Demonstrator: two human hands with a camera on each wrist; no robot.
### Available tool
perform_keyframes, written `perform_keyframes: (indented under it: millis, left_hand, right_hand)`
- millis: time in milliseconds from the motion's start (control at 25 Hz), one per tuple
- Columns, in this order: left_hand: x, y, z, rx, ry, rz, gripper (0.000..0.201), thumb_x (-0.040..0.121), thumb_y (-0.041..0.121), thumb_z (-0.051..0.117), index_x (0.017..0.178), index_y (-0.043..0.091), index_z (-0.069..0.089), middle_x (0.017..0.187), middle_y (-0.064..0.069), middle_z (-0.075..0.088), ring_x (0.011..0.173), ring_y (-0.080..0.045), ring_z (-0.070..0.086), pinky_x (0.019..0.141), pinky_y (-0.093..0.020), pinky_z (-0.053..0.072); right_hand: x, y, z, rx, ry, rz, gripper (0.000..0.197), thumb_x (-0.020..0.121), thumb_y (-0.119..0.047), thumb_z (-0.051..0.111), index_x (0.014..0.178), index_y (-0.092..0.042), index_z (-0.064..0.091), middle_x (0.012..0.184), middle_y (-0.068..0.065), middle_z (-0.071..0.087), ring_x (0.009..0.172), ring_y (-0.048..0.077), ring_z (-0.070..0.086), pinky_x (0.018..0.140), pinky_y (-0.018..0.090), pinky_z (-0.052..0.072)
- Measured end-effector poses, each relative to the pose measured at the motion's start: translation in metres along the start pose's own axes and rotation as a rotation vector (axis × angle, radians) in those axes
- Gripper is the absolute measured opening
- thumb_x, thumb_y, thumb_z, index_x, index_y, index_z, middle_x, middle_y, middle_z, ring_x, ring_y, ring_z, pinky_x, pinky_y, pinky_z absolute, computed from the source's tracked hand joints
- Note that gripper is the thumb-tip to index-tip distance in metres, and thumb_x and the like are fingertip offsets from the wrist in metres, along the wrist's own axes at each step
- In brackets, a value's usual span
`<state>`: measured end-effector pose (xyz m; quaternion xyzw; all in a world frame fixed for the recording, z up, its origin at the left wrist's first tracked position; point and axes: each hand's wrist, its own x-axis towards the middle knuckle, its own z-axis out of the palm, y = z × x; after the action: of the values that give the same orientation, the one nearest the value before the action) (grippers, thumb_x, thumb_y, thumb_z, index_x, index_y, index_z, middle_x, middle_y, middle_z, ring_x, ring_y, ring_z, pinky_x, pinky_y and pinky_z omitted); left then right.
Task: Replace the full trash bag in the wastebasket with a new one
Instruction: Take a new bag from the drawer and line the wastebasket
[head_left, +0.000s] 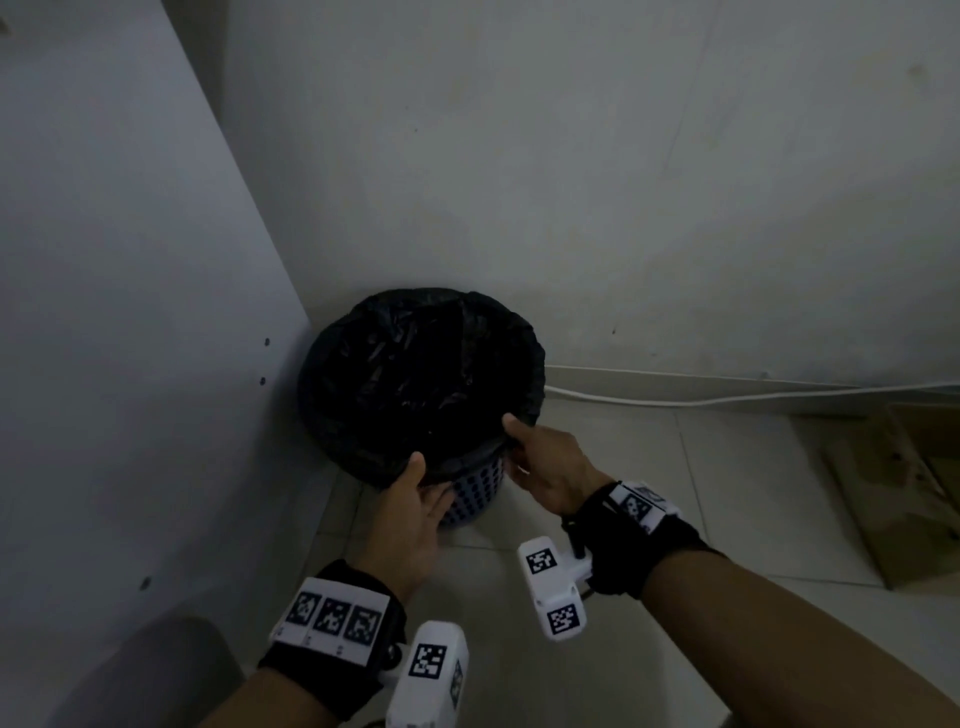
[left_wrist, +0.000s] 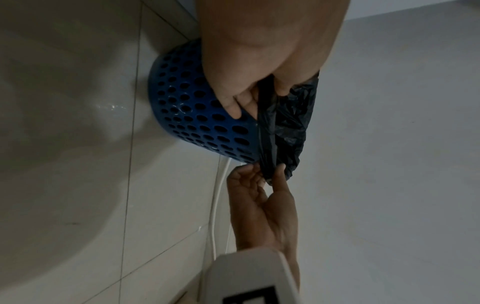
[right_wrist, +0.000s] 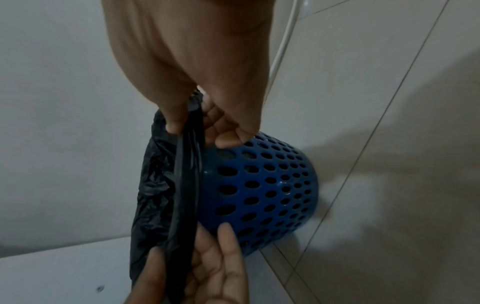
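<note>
1. Two hands work the near rim of the basket (head_left: 475, 491), which stands on the tiled floor (head_left: 727, 493) in the corner between the wall (head_left: 571, 182) and a white panel (head_left: 130, 312).
2. The black bag (head_left: 415, 374) sits inside the basket with its edge folded over the rim, so I judge the task barely begun: the bag is not lifted out, and no new bag shows in any view.
3. The left hand (head_left: 415, 512) pinches the folded edge, thumb on the inner side and fingers (left_wrist: 233, 108) lying against the blue wall outside.
4. The right hand (head_left: 545, 467) also pinches the edge, thumb over the top and fingers (right_wrist: 228, 142) curled beneath it.
5. What is left, by my reading: peel the edge off all round, draw the bag out, then fit a fresh one.
6. The head view alone shows the bag's open mouth; it is too dark to tell how full it is. It also shows the cable (head_left: 727, 397) along the wall and cardboard (head_left: 893, 493) on the floor.
7. The wrist views alone show the basket's perforated side and the bunched film held between thumb and fingers.
</note>
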<state>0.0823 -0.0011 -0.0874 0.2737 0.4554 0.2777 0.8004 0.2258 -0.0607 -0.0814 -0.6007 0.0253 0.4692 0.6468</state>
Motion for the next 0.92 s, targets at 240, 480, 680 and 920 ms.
perform_keyframes:
  millis: [240, 480, 680, 920]
  left_hand:
    - [0.000, -0.008, 0.001, -0.058, -0.017, -0.011, 0.046, 0.099, 0.026, 0.048, 0.143, 0.014, 0.041, 0.138, -0.010, 0.051, 0.109, -0.020, 0.056, 0.098, -0.033, 0.042]
    - [0.005, 0.001, -0.014, -0.104, 0.041, 0.021, 0.044, 0.099, 0.024, 0.048, 0.142, 0.014, 0.043, 0.139, -0.010, 0.052, 0.107, -0.020, 0.058, 0.087, -0.032, 0.046]
    - [0.007, 0.007, -0.026, -0.046, 0.302, 0.302, 0.057, 0.094, 0.018, 0.060, 0.139, 0.027, 0.026, 0.140, -0.009, 0.038, 0.100, -0.019, 0.059, 0.069, -0.033, 0.058]
    - [-0.010, 0.009, -0.033, 0.298, 0.258, 0.431, 0.035, 0.088, 0.017, 0.067, 0.116, 0.016, 0.046, 0.123, -0.007, 0.049, 0.099, -0.020, 0.061, 0.061, -0.024, 0.059]
  right_hand:
    - [-0.010, 0.011, 0.007, -0.142, -0.160, 0.099, 0.017, 0.089, -0.031, 0.068, 0.088, -0.014, 0.066, 0.079, 0.002, 0.062, 0.065, 0.012, 0.052, 0.059, 0.023, 0.046]
    - [0.000, -0.007, -0.001, 0.027, 0.017, 0.018, 0.024, 0.086, -0.027, 0.071, 0.095, -0.005, 0.070, 0.098, 0.009, 0.072, 0.083, 0.020, 0.063, 0.062, 0.024, 0.049]
    - [-0.003, 0.008, 0.001, -0.087, -0.062, 0.034, 0.038, 0.087, -0.030, 0.070, 0.061, -0.019, 0.044, 0.092, 0.013, 0.059, 0.079, 0.022, 0.052, 0.060, 0.029, 0.041]
    - [-0.005, 0.009, -0.005, -0.183, -0.190, 0.041, 0.018, 0.092, -0.028, 0.063, 0.089, -0.015, 0.051, 0.099, 0.008, 0.064, 0.085, 0.021, 0.052, 0.062, 0.026, 0.047]
